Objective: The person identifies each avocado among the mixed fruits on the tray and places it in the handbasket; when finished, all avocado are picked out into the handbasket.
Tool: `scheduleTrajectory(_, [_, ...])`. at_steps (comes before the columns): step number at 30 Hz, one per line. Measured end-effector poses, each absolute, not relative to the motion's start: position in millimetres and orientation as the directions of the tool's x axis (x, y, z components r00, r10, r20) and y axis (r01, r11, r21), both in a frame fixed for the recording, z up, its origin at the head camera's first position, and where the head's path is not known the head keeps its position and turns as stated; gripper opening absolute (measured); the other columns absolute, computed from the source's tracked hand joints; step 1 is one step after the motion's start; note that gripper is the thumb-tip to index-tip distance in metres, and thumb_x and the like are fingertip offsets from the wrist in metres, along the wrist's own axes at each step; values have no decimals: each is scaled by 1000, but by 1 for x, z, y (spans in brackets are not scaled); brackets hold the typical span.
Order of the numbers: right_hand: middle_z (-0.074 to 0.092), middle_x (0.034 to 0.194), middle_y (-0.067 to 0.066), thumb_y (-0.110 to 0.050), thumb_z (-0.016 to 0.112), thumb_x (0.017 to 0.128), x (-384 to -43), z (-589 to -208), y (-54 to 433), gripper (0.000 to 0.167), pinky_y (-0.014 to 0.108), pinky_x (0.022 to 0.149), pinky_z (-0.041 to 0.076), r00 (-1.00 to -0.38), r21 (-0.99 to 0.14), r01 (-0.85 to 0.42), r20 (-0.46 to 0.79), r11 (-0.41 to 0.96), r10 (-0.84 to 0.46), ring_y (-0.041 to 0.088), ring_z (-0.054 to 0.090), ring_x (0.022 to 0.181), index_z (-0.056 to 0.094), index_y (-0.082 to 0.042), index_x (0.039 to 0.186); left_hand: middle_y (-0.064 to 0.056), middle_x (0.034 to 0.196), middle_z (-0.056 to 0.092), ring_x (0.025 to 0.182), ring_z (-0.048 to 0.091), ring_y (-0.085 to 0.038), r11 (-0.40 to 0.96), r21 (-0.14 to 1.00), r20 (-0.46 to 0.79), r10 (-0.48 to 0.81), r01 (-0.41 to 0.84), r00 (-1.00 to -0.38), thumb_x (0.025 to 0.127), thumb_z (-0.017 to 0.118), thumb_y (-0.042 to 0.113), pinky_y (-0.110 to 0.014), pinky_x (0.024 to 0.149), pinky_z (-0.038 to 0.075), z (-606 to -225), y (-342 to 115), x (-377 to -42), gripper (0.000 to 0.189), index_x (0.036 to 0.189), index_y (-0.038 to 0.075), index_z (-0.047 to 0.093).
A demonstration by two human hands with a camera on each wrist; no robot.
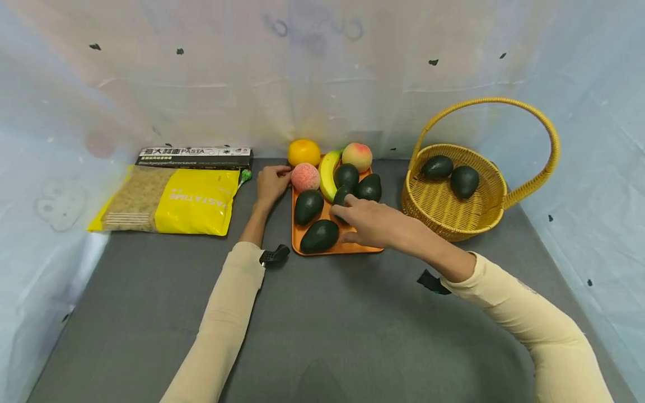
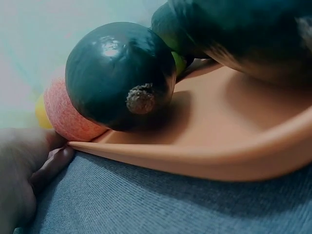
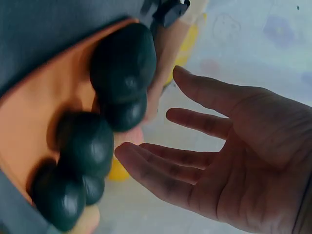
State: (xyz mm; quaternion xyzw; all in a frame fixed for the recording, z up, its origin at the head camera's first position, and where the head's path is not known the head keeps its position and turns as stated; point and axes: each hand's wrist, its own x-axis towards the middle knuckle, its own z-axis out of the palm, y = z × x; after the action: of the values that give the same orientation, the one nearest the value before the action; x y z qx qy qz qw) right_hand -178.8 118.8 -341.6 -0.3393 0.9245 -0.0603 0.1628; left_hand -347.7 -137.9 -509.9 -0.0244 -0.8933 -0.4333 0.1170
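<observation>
My left hand (image 1: 272, 182) is at the left side of an orange tray (image 1: 353, 249), its fingers pinching the rim beside a pink fuzzy peach (image 1: 305, 178). In the left wrist view, the fingertips meet the tray edge just below that peach. Over the tray's right part hovers my right hand (image 1: 375, 223), fingers spread and holding nothing; the right wrist view shows its bare palm (image 3: 243, 180). Several dark green avocados (image 1: 319, 235) lie on the tray, one partly hidden by the right hand. Behind them are a banana (image 1: 328, 174), an orange (image 1: 304, 153) and another peach (image 1: 357, 157).
To the right stands a yellow wicker basket (image 1: 453, 215) with a tall handle; two avocados (image 1: 464, 182) lie inside. At the left are a yellow pasta bag (image 1: 196, 202) and a dark pasta box (image 1: 196, 158). A pale curtain (image 1: 242, 73) hangs behind the grey table (image 1: 322, 324).
</observation>
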Motion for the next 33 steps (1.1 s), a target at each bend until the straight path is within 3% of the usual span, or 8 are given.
scheduleTrajectory(2, [58, 114, 13, -30, 79, 94, -178, -349, 110, 57, 31, 68, 52, -694, -225, -643, -234, 732, -681, 21, 58, 78, 58, -16, 145, -18, 107, 80, 99, 75, -34, 625, 767, 230, -62, 141, -971, 98, 70, 28, -49, 94, 58, -510, -140, -347, 31, 117, 6, 80])
scheduleTrajectory(9, [54, 144, 15, -25, 79, 95, -180, -358, 96, 62, 41, 93, 58, -660, -228, -689, -193, 688, -726, 29, 64, 107, 54, -15, 150, -17, 104, 81, 98, 76, -34, 630, 762, 245, -63, 152, -967, 98, 72, 29, -49, 95, 58, -512, -143, -349, 30, 115, 7, 81])
scheduleTrajectory(16, [52, 149, 14, -24, 79, 94, -184, -356, 93, 64, 44, 100, 55, -652, -235, -696, -189, 679, -734, 32, 62, 119, 53, -15, 151, -17, 105, 81, 98, 76, -34, 634, 758, 240, -57, 151, -969, 98, 71, 29, -49, 95, 58, -513, -141, -349, 31, 117, 6, 81])
scheduleTrajectory(27, [51, 149, 14, -20, 80, 93, -186, -381, 82, 65, 44, 99, 57, -627, -206, -711, -250, 673, -738, 34, 60, 120, 52, -16, 152, -17, 107, 80, 99, 75, -34, 635, 758, 233, -52, 148, -971, 99, 70, 30, -50, 96, 58, -512, -142, -349, 32, 118, 7, 80])
scheduleTrajectory(33, [50, 149, 13, -19, 82, 92, -184, -388, 81, 69, 44, 93, 59, -651, -173, -700, -244, 692, -719, 38, 55, 121, 52, -21, 154, -17, 107, 80, 99, 75, -34, 641, 755, 222, -53, 137, -974, 100, 69, 30, -49, 96, 58, -511, -141, -349, 32, 119, 7, 80])
